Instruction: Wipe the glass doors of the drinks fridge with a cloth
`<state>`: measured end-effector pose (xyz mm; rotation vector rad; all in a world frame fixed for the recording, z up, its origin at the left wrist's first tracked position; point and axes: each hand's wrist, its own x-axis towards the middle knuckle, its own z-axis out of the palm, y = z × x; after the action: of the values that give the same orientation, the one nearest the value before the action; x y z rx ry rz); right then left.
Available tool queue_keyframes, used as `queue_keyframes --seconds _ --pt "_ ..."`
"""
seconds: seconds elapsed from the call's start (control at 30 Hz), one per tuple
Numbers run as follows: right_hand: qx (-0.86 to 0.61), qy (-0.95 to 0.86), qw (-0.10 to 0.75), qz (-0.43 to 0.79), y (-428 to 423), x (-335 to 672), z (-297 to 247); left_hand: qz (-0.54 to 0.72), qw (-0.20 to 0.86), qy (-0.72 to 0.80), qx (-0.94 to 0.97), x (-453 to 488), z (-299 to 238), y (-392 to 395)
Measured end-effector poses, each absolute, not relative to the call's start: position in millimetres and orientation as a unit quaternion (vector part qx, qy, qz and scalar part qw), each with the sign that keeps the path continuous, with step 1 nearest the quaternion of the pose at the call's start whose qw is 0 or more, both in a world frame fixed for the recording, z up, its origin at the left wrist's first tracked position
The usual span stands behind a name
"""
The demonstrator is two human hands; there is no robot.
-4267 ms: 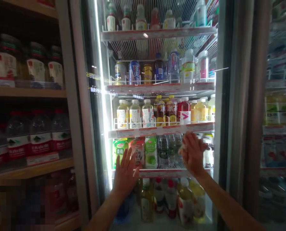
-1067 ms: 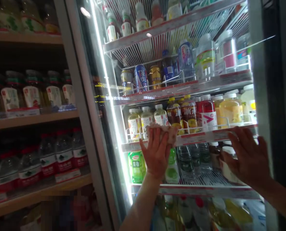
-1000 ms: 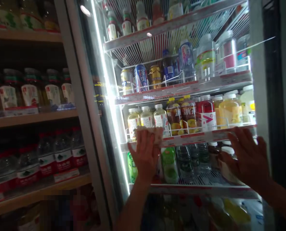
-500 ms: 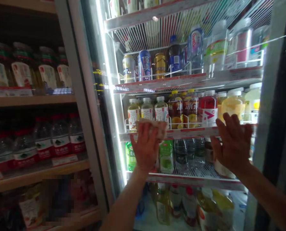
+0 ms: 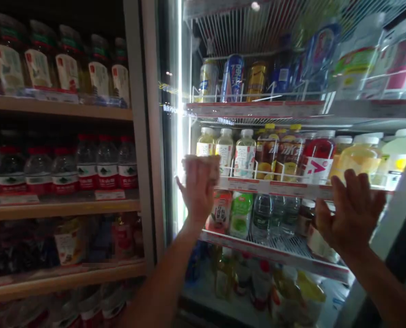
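Pale crumpled wad, probably a cloth (image 5: 203, 160), though blurred and hard to make out, pressed against the upper part of the fingers (image 5: 193, 171) of the raised left hand (image 5: 198, 196). Long axis roughly level, lying across the fingertips and running toward the right of the view. Fingers curled round it and seemingly gripping, back of the hand toward the camera.

Position of the wad: just above the left end of the price strip (image 5: 247, 184), in front of the tea bottles (image 5: 235, 155), near the upright metal door frame (image 5: 144, 136).

Right hand (image 5: 351, 214) open, fingers spread, nothing visible in them, close to the right end of the same strip; contact with it impossible to judge from this angle. Items behind that palm partly hidden.

Open room along the strip between the two hands. Below, water bottles (image 5: 262, 218) on a lower wire shelf (image 5: 274, 255), its front edge tilted in the view. Bottles under that shelf blurred and partly cut off. At far left, outside the cooler, wooden shelves (image 5: 59, 207) lined with bottles.
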<state>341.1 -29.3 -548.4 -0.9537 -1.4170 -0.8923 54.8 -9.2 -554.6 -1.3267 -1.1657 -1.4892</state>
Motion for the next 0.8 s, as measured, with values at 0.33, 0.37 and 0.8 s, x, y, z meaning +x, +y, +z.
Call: queue_keyframes --seconds 0.33,0.37,0.8 --pt "-0.407 -0.593 0.587 -0.372 -31.5 337.4 -548.3 -0.515 0.442 -0.392 -0.621 88.9 -567.8 -16.0" --pt "-0.413 -0.592 0.586 -0.369 -32.4 337.1 -547.9 -0.526 0.434 -0.412 -0.604 79.4 -565.4 -14.9" --pt "-0.411 -0.6 0.593 -0.346 -38.3 333.2 -546.2 -0.503 0.434 -0.427 -0.613 85.3 -523.3 -11.7"
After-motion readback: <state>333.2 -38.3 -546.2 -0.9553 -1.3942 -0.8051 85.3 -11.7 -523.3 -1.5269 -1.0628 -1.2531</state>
